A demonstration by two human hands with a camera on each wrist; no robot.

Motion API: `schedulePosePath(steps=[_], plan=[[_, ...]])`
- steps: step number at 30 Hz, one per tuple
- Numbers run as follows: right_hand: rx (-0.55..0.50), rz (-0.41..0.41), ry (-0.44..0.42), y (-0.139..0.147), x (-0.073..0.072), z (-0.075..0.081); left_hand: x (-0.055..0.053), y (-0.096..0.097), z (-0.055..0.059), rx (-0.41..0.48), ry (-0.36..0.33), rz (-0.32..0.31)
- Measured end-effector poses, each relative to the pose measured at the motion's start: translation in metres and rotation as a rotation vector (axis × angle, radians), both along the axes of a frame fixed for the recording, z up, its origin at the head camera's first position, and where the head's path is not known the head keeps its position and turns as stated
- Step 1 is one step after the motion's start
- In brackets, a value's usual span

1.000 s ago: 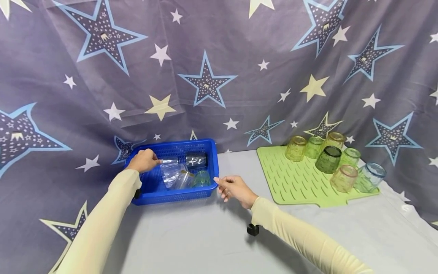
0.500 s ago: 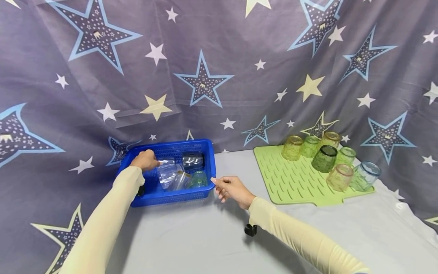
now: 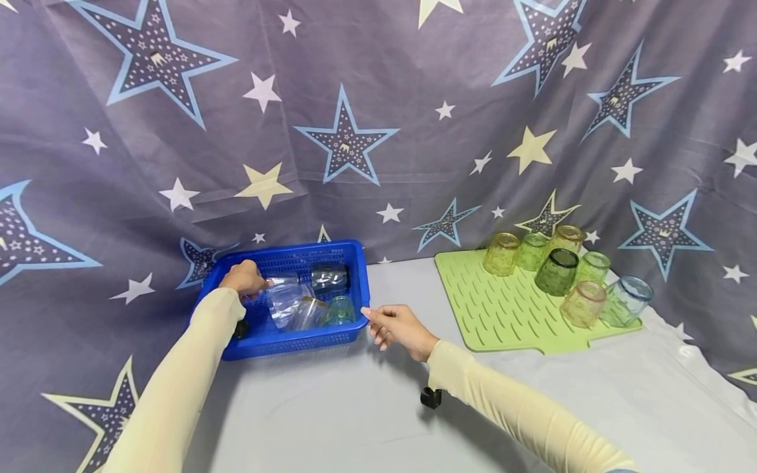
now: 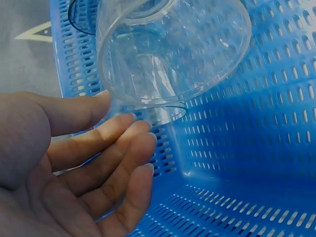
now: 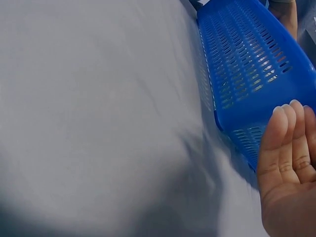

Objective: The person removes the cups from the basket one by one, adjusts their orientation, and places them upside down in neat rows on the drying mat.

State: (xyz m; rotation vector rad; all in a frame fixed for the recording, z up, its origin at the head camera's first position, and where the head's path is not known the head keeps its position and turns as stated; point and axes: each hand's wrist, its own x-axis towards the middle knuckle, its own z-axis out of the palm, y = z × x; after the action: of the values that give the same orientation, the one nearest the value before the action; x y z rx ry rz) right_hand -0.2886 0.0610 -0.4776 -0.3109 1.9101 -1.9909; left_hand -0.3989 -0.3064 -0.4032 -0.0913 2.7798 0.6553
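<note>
Cup [image 4: 202, 54] | mouth toward left hand [image 3: 242, 279], the nearer one | fingers [image 4: 96, 138] by rim, can't tell if holding | right hand [image 3: 403, 327] pinches basket [image 3: 290, 339]

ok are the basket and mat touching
Apart: the head view plainly shows a strip of table between the basket and the mat.

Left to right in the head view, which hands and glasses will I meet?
Left hand → dark glass in the blue basket → right hand → leftmost yellow glass → pink glass → blue glass.
</note>
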Motion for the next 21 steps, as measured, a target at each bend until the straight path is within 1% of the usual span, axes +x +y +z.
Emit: schedulePosePath(steps=[5,8,14,21], plan=[[0.005,0.001,-0.003,0.0007,-0.0019,-0.0021,-0.001,0.0003,-0.0011,0.068,-0.011,0.019],[0.01,0.002,-0.005,-0.0004,-0.0021,-0.0035,-0.0001,0.0004,-0.0035,0.077,0.007,0.018],[0.013,0.005,-0.007,-0.0025,-0.0021,-0.0028,0.0016,0.0,-0.0077,0.039,0.086,-0.004],[0.021,-0.008,0.003,-0.0007,-0.0016,-0.0025,0.0036,0.0043,-0.0044,0.032,0.189,0.001]])
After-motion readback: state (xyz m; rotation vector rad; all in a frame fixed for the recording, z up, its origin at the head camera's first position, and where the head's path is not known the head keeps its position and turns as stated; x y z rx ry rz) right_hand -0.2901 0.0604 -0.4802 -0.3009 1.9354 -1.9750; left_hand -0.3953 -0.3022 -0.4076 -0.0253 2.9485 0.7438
